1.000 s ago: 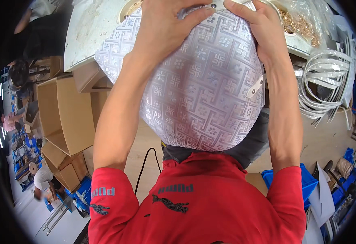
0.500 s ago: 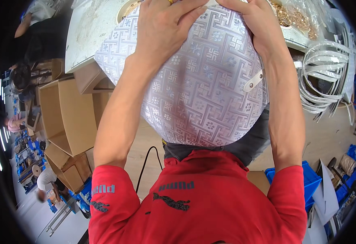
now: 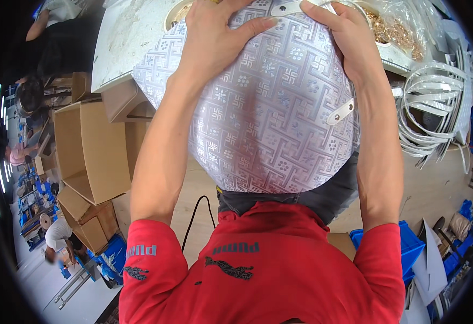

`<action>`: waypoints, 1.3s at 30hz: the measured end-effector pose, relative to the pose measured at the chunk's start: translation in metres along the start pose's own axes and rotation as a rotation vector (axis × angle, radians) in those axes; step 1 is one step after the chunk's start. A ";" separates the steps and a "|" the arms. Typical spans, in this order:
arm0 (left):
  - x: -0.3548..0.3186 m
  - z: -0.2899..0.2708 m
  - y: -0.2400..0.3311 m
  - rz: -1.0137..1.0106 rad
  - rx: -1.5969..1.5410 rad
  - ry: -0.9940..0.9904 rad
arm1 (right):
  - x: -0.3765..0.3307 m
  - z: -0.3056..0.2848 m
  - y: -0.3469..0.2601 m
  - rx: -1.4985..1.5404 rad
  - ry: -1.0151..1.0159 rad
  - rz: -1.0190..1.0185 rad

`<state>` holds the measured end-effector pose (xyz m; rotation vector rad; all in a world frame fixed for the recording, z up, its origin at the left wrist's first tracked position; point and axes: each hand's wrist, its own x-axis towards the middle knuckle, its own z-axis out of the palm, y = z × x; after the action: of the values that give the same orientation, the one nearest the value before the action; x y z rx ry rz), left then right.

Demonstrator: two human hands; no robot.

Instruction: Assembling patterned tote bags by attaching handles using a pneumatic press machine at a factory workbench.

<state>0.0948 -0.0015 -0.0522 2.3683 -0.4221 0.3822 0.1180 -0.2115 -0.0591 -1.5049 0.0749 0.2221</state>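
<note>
A pale silver-lavender patterned sheet (image 3: 279,119) curves from the worktable down over my lap. My left hand (image 3: 209,40) rests on its upper left part, thumb stretched out and apart from the fingers, whose tips run past the top edge of view. At the sheet's top, my right hand (image 3: 352,35) pinches the end of a white strap (image 3: 286,8) with a dark metal stud. A second short white strap (image 3: 341,112), with two studs, sits on the sheet's right side near my right forearm.
The white worktable (image 3: 125,51) has a round recess (image 3: 177,15) at left. Brass-coloured small parts (image 3: 390,29) lie by a clear plastic bag at right. Coiled white strips (image 3: 433,105) hang off the right side. Cardboard boxes (image 3: 104,154), a blue crate (image 3: 409,245) and a person bending over (image 3: 59,237) are around.
My right hand has shifted slightly down and right, and the strap pinched in it now shows. My left thumb and fingers have spread wider. The sheet has shifted a little.
</note>
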 end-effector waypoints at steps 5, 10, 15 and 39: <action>0.000 0.000 -0.012 0.005 0.015 -0.017 | -0.007 0.001 -0.009 -0.053 0.017 0.058; 0.004 0.002 -0.008 -0.012 0.056 -0.030 | -0.002 -0.001 -0.005 -0.064 0.067 0.092; 0.004 -0.001 0.000 -0.077 -0.006 -0.061 | -0.003 -0.004 -0.004 0.023 0.046 0.120; -0.151 -0.191 0.086 0.455 0.837 -0.342 | -0.195 0.125 -0.038 -0.677 -0.612 -0.694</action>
<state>-0.1057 0.0962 0.0773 3.1572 -1.1550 0.4081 -0.0763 -0.1090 0.0234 -1.9608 -1.0895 0.1371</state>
